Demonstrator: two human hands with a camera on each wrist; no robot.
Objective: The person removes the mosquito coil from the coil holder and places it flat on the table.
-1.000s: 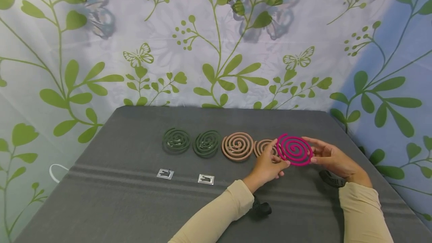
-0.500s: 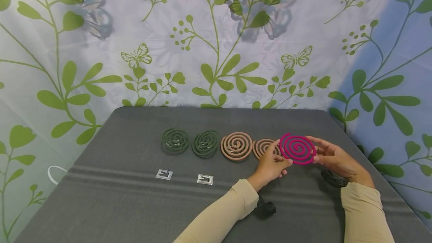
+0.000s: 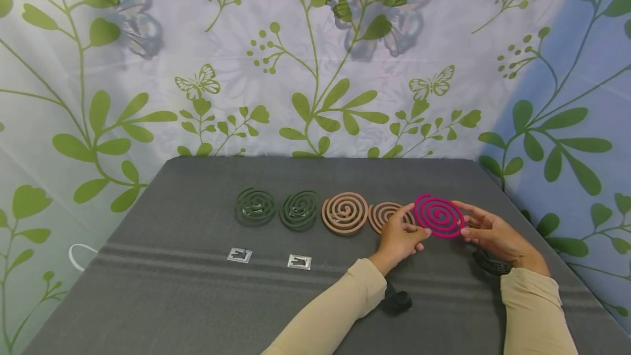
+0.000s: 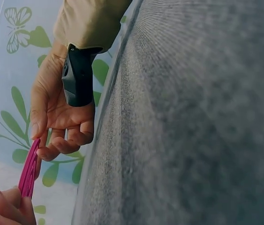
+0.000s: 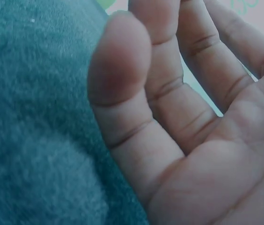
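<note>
A pink mosquito coil [image 3: 439, 216] is held above the table at the right of the head view, tilted towards the camera. My left hand [image 3: 400, 237] pinches its left edge between thumb and fingers. At the right edge my right hand [image 3: 498, 234] grips it with thumb and fingertips. The left wrist view shows the pink coil [image 4: 29, 171] edge-on between the left fingertips and the right hand [image 4: 62, 110]. In the right wrist view only the right hand's curled fingers and palm [image 5: 207, 140] appear; the coil is out of sight there.
Left of the hands lie two brown coils, one whole in view [image 3: 345, 213] and one partly behind the left hand [image 3: 382, 217]. Two dark green coils, a nearer one [image 3: 299, 210] and a leftmost one [image 3: 255, 206], continue the row. Two metal coil stands [image 3: 240, 255] lie in front on the grey table [image 3: 148, 300].
Both hands have shifted slightly to the right with the pink coil held between them. The coils and metal stands on the table keep their places.
</note>
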